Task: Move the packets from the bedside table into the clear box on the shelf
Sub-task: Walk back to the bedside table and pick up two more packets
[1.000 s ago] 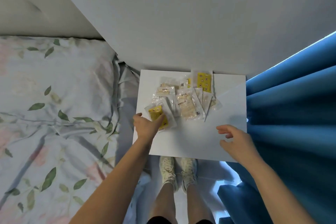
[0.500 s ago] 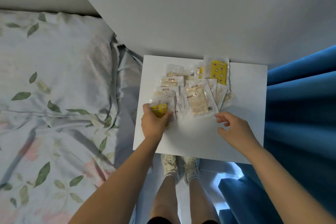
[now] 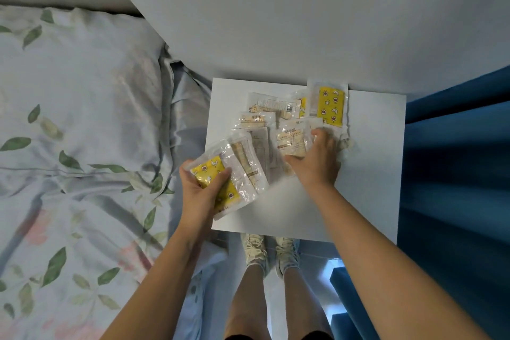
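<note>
Several clear packets lie in a loose heap on the white bedside table (image 3: pixel 367 190). My left hand (image 3: pixel 200 193) grips a yellow-patterned packet (image 3: pixel 218 179) lifted at the table's left front corner, with a beige packet (image 3: pixel 248 163) fanned beside it. My right hand (image 3: pixel 317 159) reaches into the heap, its fingers curled round a beige packet (image 3: pixel 292 141). Another yellow-patterned packet (image 3: pixel 329 105) lies flat at the back of the table. The clear box and the shelf are out of view.
A bed with a leaf-print pillow (image 3: pixel 77 96) and sheet borders the table on the left. A blue curtain (image 3: pixel 455 174) hangs close on the right. A grey wall (image 3: pixel 276 22) stands behind. My feet in pale shoes (image 3: pixel 269 254) are below the table's front edge.
My left hand has lifted the yellow packet off the table. My right hand has moved forward from the table's front into the heap and closed on a beige packet.
</note>
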`<act>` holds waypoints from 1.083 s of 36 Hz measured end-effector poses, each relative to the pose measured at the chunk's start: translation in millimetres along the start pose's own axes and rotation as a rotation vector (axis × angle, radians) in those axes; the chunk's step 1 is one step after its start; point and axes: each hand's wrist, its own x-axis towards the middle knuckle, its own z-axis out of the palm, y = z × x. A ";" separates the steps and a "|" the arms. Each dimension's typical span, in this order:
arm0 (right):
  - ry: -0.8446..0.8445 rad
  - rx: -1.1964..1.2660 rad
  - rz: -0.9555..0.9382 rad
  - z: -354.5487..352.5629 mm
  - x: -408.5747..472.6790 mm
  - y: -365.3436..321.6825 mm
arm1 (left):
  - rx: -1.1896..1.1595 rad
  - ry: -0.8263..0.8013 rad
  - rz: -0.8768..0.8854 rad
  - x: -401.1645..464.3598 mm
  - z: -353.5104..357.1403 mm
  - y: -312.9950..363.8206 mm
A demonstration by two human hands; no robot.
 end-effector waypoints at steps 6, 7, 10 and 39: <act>0.029 0.102 0.061 4.1 1.7 6.8 | -0.095 -0.106 -0.050 -4.5 -7.4 6.1; 0.022 0.100 0.050 3.4 1.0 8.5 | -0.131 -0.122 -0.070 -4.5 -7.8 6.0; 0.037 0.068 0.015 1.2 -0.9 13.5 | -0.206 -0.182 -0.149 -5.0 -9.5 3.9; -0.349 0.803 0.098 -32.9 13.9 24.4 | -0.274 -0.184 -0.197 -10.8 9.9 -5.9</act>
